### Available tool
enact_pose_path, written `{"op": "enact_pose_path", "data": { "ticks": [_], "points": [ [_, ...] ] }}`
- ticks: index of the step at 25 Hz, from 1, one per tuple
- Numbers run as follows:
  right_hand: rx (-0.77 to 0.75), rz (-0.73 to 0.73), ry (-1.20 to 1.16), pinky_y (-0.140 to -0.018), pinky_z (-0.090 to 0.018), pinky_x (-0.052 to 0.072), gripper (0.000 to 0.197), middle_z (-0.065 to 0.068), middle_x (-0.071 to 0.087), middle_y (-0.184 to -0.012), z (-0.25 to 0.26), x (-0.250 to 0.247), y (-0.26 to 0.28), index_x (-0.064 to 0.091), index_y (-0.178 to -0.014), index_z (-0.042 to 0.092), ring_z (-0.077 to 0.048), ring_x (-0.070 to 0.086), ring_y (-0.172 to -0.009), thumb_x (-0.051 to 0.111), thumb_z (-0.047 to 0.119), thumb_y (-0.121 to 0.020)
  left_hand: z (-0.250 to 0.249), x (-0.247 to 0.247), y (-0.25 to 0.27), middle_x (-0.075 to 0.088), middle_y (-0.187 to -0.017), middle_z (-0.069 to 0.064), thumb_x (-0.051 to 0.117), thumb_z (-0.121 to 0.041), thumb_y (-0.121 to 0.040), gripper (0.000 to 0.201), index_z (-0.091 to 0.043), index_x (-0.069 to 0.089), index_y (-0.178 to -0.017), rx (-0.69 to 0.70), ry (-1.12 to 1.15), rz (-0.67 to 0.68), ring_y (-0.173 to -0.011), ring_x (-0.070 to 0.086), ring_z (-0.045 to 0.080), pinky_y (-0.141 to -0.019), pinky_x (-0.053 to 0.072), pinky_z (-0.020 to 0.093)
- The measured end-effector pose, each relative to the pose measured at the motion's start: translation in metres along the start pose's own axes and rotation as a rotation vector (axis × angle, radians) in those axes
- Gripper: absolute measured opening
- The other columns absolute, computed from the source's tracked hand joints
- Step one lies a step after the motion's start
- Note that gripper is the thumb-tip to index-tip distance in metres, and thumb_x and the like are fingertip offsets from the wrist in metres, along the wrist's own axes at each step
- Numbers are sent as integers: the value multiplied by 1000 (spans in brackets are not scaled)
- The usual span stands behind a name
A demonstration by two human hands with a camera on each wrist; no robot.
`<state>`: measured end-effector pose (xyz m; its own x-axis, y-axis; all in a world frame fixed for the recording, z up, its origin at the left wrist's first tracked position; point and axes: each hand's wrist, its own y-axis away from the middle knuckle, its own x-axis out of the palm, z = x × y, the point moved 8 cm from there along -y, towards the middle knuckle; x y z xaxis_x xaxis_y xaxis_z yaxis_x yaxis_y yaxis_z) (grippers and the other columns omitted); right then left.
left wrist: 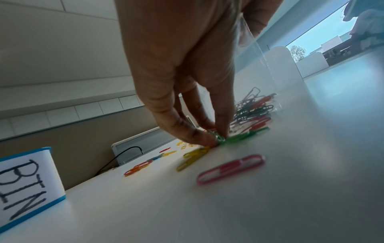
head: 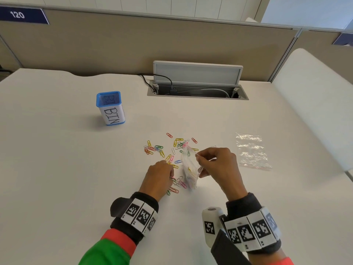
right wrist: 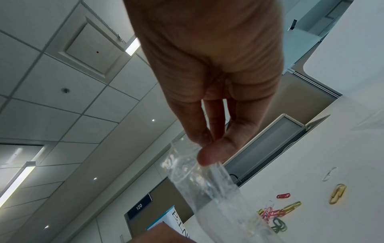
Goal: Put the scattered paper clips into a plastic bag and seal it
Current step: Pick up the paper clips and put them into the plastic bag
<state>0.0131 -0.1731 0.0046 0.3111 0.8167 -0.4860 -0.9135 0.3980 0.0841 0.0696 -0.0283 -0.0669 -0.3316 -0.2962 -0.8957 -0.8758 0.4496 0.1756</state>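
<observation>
Coloured paper clips (head: 164, 150) lie scattered on the white table (head: 76, 169). My right hand (head: 198, 161) pinches the rim of a clear plastic bag (head: 189, 169) that hangs down with its bottom on the table; several clips (left wrist: 255, 106) sit inside it. In the right wrist view, thumb and fingers (right wrist: 207, 152) grip the bag (right wrist: 199, 177) at its mouth. My left hand (head: 171, 176), just left of the bag, has its fingertips down on the table, pinching a green clip (left wrist: 218, 138). A red clip (left wrist: 230, 169) and a yellow clip (left wrist: 193, 157) lie close by.
A second clear bag (head: 251, 151) lies flat to the right. A blue mesh cup labelled BIN (head: 110, 108) stands at the back left. An open cable hatch (head: 196, 87) with cords sits at the table's far edge, before a beige partition.
</observation>
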Motion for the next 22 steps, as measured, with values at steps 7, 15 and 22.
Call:
{"op": "enact_pose_path", "data": {
  "ticks": [7,15,22],
  "points": [
    [-2,5,20,-58,-30,61,7,-2,68,-73,1,1,1,71,-83,8,-14,66,-46,64,11,-84,16,-31,8,73,-84,5,72,-14,-76,8,-13,73,-83,-69,409,-143,-77,66,15,-71,50,19],
    [-5,63,56,-59,-31,61,10,2,65,-74,4,12,4,71,-89,8,-14,66,-47,65,15,-84,-13,-78,26,76,-81,1,78,-15,-68,15,-15,75,-83,66,960,-268,-73,72,12,-73,58,19],
    [-22,56,82,-56,-23,59,11,-3,67,-76,5,10,4,72,-91,10,-10,64,-43,65,16,-84,-29,-73,28,73,-85,-4,75,-20,-73,14,-19,76,-86,152,768,-261,-80,69,11,-79,58,31]
  ]
}}
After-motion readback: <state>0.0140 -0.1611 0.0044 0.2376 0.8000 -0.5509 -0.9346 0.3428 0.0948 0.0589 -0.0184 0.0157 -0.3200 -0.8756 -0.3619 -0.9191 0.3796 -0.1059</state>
